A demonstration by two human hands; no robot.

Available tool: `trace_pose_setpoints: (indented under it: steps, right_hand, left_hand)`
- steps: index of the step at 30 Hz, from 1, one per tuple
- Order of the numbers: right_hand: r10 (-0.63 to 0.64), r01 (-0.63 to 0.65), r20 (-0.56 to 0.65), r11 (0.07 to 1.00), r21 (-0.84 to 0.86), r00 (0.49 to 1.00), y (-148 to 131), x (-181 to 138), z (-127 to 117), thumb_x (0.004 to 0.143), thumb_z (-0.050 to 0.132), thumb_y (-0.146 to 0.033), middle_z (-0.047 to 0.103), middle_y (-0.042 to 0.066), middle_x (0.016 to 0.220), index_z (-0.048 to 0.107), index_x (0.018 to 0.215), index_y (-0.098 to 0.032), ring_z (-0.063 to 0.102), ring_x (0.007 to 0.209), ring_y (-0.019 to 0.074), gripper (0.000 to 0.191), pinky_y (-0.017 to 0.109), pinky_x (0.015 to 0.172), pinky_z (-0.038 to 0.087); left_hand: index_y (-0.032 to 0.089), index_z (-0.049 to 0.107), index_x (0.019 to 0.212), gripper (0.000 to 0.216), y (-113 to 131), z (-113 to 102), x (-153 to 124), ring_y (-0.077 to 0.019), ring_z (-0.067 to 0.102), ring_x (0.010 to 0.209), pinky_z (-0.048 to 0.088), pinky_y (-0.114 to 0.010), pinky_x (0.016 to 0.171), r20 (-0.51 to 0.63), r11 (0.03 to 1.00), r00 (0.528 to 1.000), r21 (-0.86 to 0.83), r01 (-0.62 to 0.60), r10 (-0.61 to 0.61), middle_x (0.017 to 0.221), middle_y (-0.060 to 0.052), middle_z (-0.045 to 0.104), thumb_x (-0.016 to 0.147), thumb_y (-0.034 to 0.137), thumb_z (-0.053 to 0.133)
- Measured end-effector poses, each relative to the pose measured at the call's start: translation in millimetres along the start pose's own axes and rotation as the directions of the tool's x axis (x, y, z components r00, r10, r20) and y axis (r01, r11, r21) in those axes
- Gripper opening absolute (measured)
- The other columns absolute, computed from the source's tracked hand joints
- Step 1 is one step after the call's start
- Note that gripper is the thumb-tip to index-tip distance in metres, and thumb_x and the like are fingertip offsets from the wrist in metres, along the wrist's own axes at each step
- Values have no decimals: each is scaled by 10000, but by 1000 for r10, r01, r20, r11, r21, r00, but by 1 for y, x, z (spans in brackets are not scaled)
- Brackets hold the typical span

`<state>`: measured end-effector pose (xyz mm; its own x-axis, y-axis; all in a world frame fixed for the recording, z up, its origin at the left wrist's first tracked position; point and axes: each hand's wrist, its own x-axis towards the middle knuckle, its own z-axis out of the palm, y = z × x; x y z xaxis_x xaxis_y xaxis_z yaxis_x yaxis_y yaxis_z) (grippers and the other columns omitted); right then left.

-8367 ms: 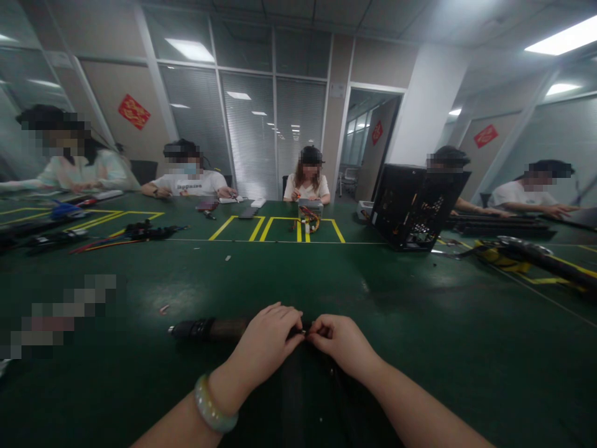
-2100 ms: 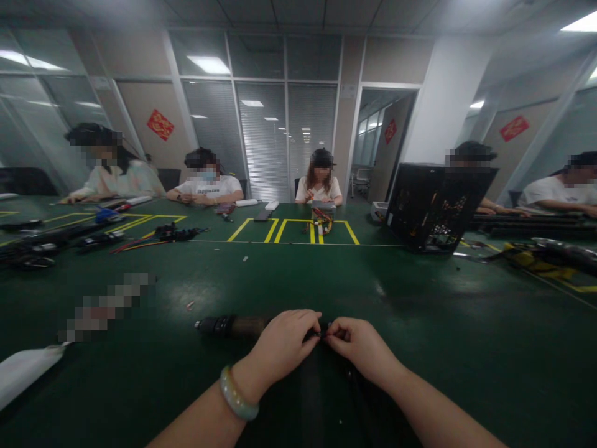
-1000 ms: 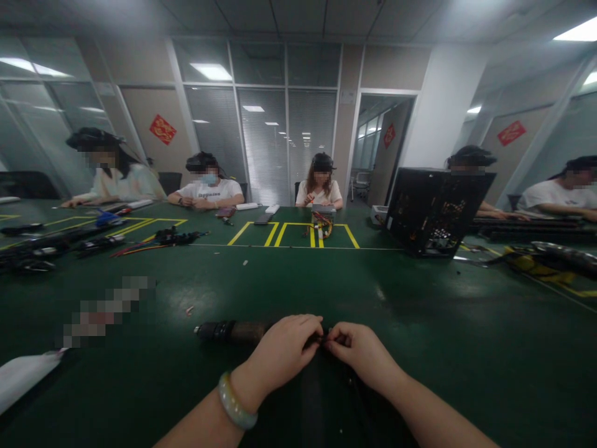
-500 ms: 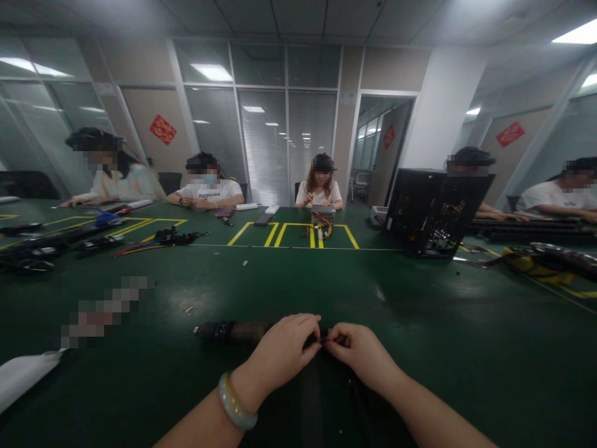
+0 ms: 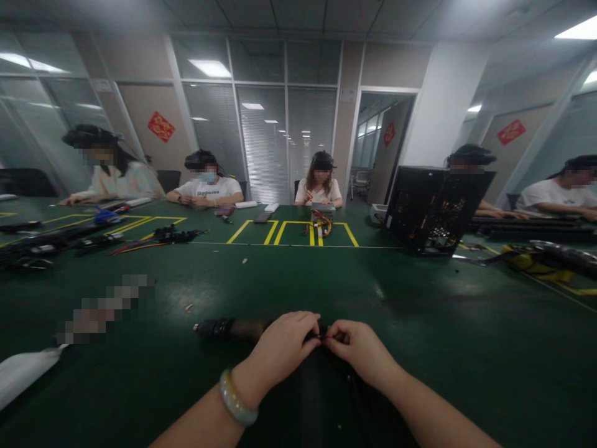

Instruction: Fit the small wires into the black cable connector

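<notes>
A dark, long electric screwdriver (image 5: pixel 245 330) lies across the green table in front of me, its metal tip toward the left. My left hand (image 5: pixel 285 342) rests over its right part and hides much of it, thumb and fingers closed around something dark and small. Close beside it, my right hand (image 5: pixel 362 350) pinches at the same spot with thumb and forefinger. What the fingertips hold is too small and dark to name. A dark cord (image 5: pixel 351 381) runs down toward me below my right hand. A pale bangle (image 5: pixel 237 398) circles my left wrist.
A black computer case (image 5: pixel 420 208) stands at the back right. Bundled cables (image 5: pixel 165 239) lie at the left. Across the table, a power supply with coloured wires (image 5: pixel 323 214) sits before a person (image 5: pixel 317 190). Small scraps (image 5: pixel 188 308) dot the tabletop (image 5: pixel 280 280).
Both hands stay at the right part of the screwdriver, with only slight finger movement. The view has shifted very slightly.
</notes>
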<state>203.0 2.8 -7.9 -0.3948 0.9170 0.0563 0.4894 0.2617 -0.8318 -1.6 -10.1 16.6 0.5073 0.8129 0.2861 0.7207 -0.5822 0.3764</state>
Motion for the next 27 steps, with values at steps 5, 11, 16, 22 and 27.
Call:
trace_pose_setpoints:
  steps: [5, 11, 16, 22, 27]
  right_hand:
    - [-5, 5, -6, 1000, -4, 1000, -1, 0, -1, 854, 625, -264, 702, -6, 776, 711, 837, -199, 630, 700, 154, 109, 212, 598, 411]
    - [10, -10, -12, 1000, -8, 1000, -5, -1, -2, 849, 631, -269, 698, -1, 750, 702, 825, -190, 629, 685, 155, 109, 211, 585, 409]
    - [4, -4, -19, 1000, -19, 1000, -4, -1, -2, 847, 629, -263, 702, -2, 762, 703, 835, -198, 633, 693, 156, 99, 212, 591, 412]
    - [-8, 8, -27, 1000, -3, 1000, -1, 0, 0, 840, 632, -260, 696, -4, 737, 701, 814, -194, 627, 676, 154, 99, 215, 587, 409]
    - [-6, 6, -15, 1000, 20, 1000, 1, -1, 1, 846, 625, -262, 705, 0, 764, 702, 832, -194, 640, 699, 158, 103, 214, 596, 417]
  left_hand:
    - [219, 604, 965, 127, 3, -2, -1, -210, 579, 1109, 449, -388, 970, 11, 999, 999, 9, -37, 37, 1200, -23, 633, 866, 141, 591]
    - [215, 577, 1016, 216, 2, -2, -2, -221, 554, 1154, 433, -404, 1006, -2, 1000, 1000, 12, -25, 25, 1257, -42, 597, 825, 115, 580]
    - [203, 582, 936, 68, 3, -3, -1, -220, 587, 1064, 461, -389, 944, 5, 1000, 1000, 25, -4, 4, 1137, -44, 634, 874, 177, 572]
    - [216, 567, 999, 147, 3, -1, -1, -218, 597, 1020, 466, -370, 913, -11, 999, 1000, 31, 22, -21, 1079, -32, 636, 858, 208, 605]
    - [212, 587, 965, 138, 4, -2, -1, -216, 593, 1016, 443, -373, 941, 10, 998, 1000, 57, -22, 21, 1066, -33, 641, 847, 143, 570]
